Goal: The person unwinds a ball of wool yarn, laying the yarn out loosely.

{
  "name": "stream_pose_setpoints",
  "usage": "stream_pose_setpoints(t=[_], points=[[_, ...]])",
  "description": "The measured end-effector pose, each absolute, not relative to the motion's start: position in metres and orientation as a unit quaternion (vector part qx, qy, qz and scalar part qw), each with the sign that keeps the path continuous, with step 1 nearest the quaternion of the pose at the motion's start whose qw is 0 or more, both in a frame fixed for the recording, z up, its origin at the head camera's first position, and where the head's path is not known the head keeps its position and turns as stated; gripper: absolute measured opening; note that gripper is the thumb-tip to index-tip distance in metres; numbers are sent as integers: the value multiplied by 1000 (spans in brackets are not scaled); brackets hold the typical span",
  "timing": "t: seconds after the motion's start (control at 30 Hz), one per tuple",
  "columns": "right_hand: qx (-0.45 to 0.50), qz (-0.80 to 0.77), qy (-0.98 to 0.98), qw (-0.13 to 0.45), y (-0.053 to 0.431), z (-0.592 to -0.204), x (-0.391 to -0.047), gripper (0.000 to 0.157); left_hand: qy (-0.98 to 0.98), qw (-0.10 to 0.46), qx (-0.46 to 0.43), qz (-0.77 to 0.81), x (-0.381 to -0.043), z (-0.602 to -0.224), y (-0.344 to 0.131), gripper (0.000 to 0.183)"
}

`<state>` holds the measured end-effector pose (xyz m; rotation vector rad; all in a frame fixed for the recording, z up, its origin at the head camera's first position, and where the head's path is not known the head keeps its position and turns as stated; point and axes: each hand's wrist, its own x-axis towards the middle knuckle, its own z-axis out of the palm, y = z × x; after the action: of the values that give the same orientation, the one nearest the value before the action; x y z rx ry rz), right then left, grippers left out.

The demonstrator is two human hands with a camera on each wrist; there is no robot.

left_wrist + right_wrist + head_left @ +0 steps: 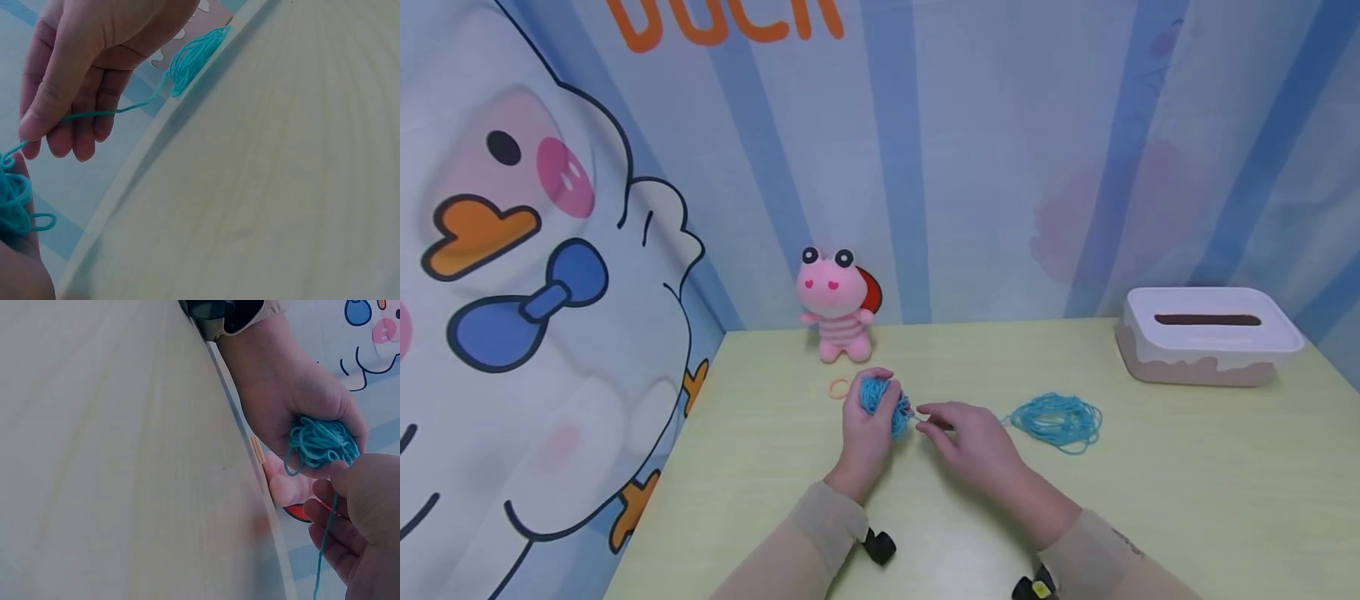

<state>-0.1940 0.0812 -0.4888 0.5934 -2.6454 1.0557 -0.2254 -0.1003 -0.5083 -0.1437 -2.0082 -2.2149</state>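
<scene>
My left hand (868,429) grips a loose ball of blue yarn (876,395), fingers and thumb curled round it. Close on its right, my right hand (973,437) pinches the yarn strand (94,114) between thumb and forefinger; its other fingers are loosely bent. From the pinch the strand runs to a loose blue skein (1056,421) lying on the table to the right. In the right wrist view the ball (322,442) sits in the left palm, with a few loops sticking out.
Behind the left hand lies a small orange ring (838,388), with a pink striped plush toy (835,304) near the back edge. A tissue box (1210,337) stands at the back right. A printed curtain (992,167) hangs behind the pale table (1195,483).
</scene>
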Motion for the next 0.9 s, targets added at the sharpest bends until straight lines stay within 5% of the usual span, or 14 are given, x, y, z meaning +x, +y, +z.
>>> stream_pose_setpoints(t=[0.4, 0.9], points=[[150, 388, -895, 160, 115, -477, -188, 11, -655, 66, -46, -752, -226, -507, -97, 17], [52, 443, -865, 230, 186, -476, -188, 11, -643, 59, -45, -762, -226, -507, -97, 14]])
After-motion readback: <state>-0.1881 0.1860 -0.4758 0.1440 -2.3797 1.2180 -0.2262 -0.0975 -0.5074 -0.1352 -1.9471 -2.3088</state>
